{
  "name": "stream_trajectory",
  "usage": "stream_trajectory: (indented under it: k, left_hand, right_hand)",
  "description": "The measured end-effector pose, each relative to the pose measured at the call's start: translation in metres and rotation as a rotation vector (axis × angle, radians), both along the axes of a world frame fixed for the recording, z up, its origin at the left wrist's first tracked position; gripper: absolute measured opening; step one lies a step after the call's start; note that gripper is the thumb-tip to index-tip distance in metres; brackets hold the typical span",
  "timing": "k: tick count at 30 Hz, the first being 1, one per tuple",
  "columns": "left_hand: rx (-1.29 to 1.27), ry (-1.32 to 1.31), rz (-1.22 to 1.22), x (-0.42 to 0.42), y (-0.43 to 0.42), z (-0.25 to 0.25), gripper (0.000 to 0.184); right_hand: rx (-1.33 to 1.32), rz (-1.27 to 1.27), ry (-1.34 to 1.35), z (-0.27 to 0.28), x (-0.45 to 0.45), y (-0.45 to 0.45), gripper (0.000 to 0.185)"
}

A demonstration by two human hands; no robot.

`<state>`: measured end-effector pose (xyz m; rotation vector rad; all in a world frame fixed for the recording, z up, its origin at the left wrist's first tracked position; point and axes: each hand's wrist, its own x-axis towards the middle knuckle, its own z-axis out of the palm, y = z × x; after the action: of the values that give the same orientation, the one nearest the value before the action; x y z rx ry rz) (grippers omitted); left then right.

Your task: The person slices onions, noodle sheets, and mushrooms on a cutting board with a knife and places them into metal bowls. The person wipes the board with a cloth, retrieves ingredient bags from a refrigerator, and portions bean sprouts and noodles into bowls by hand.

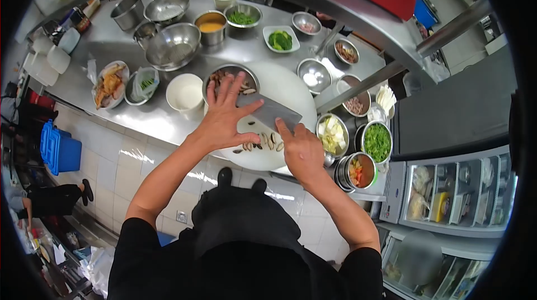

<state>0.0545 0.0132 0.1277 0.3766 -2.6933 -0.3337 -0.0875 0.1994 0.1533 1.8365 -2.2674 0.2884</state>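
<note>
My right hand [305,153] grips a cleaver [273,114], its index finger lying along the blade; the handle is hidden in my grip. The broad blade lies flat-side up and points to the upper left, toward a metal bowl [257,79] of dark sliced pieces, apparently mushrooms. My left hand [225,114] is open with fingers spread over the near side of that bowl. Its index finger and thumb are by the blade's far end; whether they touch it I cannot tell. Several mushroom-like slices [271,142] lie on the round white cutting board [291,84] below the blade.
A white bowl [184,93] stands left of the board. To the right are bowls of cut cabbage [332,135], chopped greens [377,142] and diced red-orange pieces [358,172]. Broccoli [281,40] sits behind. A metal shelf post [366,84] rises at the right.
</note>
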Motion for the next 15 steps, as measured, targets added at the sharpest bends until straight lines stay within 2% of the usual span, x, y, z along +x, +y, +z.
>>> stream_trajectory:
  k: [3,9,12,13,15]
  left_hand:
    - [-0.067,-0.066,0.031,-0.012,-0.021,-0.022,0.083]
    - [-0.125,-0.106,0.044,-0.009,-0.054,-0.057,0.083]
    - [-0.16,-0.198,0.087,-0.005,-0.063,-0.054,0.086]
    - [-0.141,-0.16,0.098,0.001,-0.062,-0.047,0.083]
    - [-0.048,-0.013,0.145,0.011,-0.049,-0.033,0.075]
  right_hand:
    - [-0.038,0.025,0.123,-0.017,-0.004,-0.015,0.041]
    - [-0.028,-0.067,0.057,-0.023,-0.006,0.001,0.034]
    - [-0.024,-0.139,-0.053,-0.018,-0.005,0.024,0.033]
    - [-0.041,-0.207,-0.106,-0.007,-0.001,0.032,0.017]
    - [-0.022,-0.234,-0.31,-0.003,-0.007,0.057,0.014]
